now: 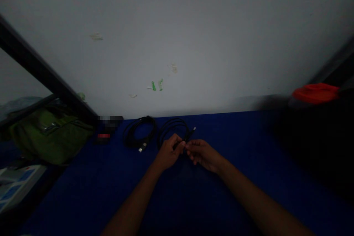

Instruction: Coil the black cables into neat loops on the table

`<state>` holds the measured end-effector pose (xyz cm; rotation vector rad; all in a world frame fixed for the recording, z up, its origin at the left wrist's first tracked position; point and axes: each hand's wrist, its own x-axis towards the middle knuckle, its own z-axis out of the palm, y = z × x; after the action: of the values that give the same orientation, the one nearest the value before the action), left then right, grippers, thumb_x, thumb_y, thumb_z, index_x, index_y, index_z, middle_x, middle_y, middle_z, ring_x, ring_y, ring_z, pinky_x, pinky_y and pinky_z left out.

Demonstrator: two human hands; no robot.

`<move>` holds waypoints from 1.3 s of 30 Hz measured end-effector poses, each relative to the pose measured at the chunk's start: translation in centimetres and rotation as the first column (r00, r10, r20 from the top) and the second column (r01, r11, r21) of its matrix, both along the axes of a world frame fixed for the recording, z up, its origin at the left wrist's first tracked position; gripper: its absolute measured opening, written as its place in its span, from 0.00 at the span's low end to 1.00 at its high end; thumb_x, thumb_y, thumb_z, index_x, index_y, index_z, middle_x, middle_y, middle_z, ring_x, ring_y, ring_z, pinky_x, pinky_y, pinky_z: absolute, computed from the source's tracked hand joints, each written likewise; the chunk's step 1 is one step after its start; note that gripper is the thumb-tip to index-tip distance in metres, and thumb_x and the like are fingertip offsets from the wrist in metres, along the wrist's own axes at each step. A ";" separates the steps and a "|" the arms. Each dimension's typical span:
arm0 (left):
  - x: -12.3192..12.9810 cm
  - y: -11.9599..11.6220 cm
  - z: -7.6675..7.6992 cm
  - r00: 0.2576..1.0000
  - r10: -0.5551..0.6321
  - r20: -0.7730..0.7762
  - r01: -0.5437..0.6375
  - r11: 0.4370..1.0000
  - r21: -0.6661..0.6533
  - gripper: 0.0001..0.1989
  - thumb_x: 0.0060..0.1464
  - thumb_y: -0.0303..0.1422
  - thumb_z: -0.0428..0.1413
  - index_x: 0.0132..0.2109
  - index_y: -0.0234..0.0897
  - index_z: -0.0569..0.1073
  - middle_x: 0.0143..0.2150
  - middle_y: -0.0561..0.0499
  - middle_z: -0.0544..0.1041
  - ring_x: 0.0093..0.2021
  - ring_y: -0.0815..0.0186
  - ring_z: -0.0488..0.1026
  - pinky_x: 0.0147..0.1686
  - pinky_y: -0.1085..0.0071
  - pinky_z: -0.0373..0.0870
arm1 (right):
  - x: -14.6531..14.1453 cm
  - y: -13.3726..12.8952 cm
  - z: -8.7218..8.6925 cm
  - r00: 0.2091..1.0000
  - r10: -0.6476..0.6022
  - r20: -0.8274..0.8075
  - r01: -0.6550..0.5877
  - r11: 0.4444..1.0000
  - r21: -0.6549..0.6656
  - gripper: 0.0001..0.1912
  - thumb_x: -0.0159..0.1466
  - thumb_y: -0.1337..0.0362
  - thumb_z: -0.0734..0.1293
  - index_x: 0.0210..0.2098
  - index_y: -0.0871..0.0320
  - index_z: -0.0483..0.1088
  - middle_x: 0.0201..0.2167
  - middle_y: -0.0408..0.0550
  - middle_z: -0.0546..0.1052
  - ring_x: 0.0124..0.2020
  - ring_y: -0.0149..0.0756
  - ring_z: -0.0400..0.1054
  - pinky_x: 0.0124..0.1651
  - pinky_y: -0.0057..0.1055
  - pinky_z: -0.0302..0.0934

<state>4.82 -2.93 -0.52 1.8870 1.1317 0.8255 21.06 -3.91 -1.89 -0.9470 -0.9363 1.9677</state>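
A black cable (pixel 174 120) lies in loops on the blue surface, its light-tipped plug pointing up and right. My left hand (pixel 170 152) is closed on this cable at the loops' lower right side. Close against it, my right hand (pixel 203 154) has its thumb and forefinger pinched together by the same spot; what they hold is too small and dark to make out. A second coiled black cable (pixel 141 132) rests to the left, untouched, with its pale USB plug toward me.
Dark items (pixel 110 127) lie left of the coils. A green bag (pixel 58 132) and a white-and-blue box (pixel 20 186) stand beyond a dark frame post. At the right is a large black shape with an orange item (pixel 315 93). A pale wall (pixel 210 44) rises behind.
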 end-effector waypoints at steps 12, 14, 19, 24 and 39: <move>-0.1 0.2 -0.1 0.982 0.051 -0.183 -0.039 0.997 0.071 0.14 0.54 0.42 0.48 0.28 0.36 0.65 0.21 0.55 0.69 0.22 0.70 0.65 0.23 0.75 0.57 | 0.1 -0.6 1.8 0.369 -0.424 0.827 -0.609 0.562 0.560 0.06 0.62 0.69 0.57 0.31 0.60 0.64 0.30 0.52 0.72 0.30 0.36 0.67 0.31 0.29 0.56; -0.1 0.3 -0.3 0.980 0.069 -0.186 -0.055 0.996 0.076 0.14 0.55 0.42 0.48 0.28 0.37 0.64 0.21 0.55 0.70 0.22 0.70 0.65 0.23 0.75 0.57 | -0.2 -0.7 2.0 0.253 -0.452 0.855 -0.683 0.542 0.489 0.06 0.62 0.70 0.56 0.34 0.61 0.64 0.33 0.55 0.72 0.33 0.38 0.67 0.32 0.29 0.56; 0.1 0.3 -0.4 0.988 0.081 -0.135 -0.068 0.993 0.101 0.14 0.56 0.42 0.47 0.29 0.37 0.64 0.22 0.55 0.70 0.23 0.70 0.66 0.25 0.74 0.59 | -0.6 -1.1 2.0 0.182 -0.527 0.830 -0.629 0.586 0.510 0.08 0.64 0.67 0.55 0.35 0.60 0.65 0.34 0.53 0.72 0.36 0.38 0.66 0.35 0.30 0.57; 0.2 0.2 -0.6 0.990 0.064 -0.128 -0.053 0.995 0.086 0.17 0.58 0.42 0.43 0.28 0.36 0.64 0.22 0.55 0.69 0.23 0.70 0.65 0.25 0.75 0.58 | -0.6 -1.4 1.9 0.179 -0.619 0.765 -0.549 0.582 0.600 0.07 0.64 0.65 0.56 0.35 0.59 0.65 0.34 0.50 0.71 0.38 0.37 0.64 0.36 0.30 0.57; 0.2 0.0 -0.5 0.976 -0.073 -0.206 0.076 0.997 0.005 0.08 0.54 0.36 0.48 0.34 0.36 0.66 0.25 0.55 0.70 0.25 0.70 0.66 0.24 0.76 0.58 | 0.7 0.1 1.0 0.602 -0.464 0.650 -0.241 0.671 0.702 0.04 0.57 0.68 0.62 0.26 0.59 0.67 0.25 0.44 0.69 0.29 0.32 0.63 0.32 0.27 0.56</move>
<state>5.07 -2.91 -1.05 2.0484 1.1730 0.6077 21.76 -3.82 -0.92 -1.3296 -1.9230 0.7290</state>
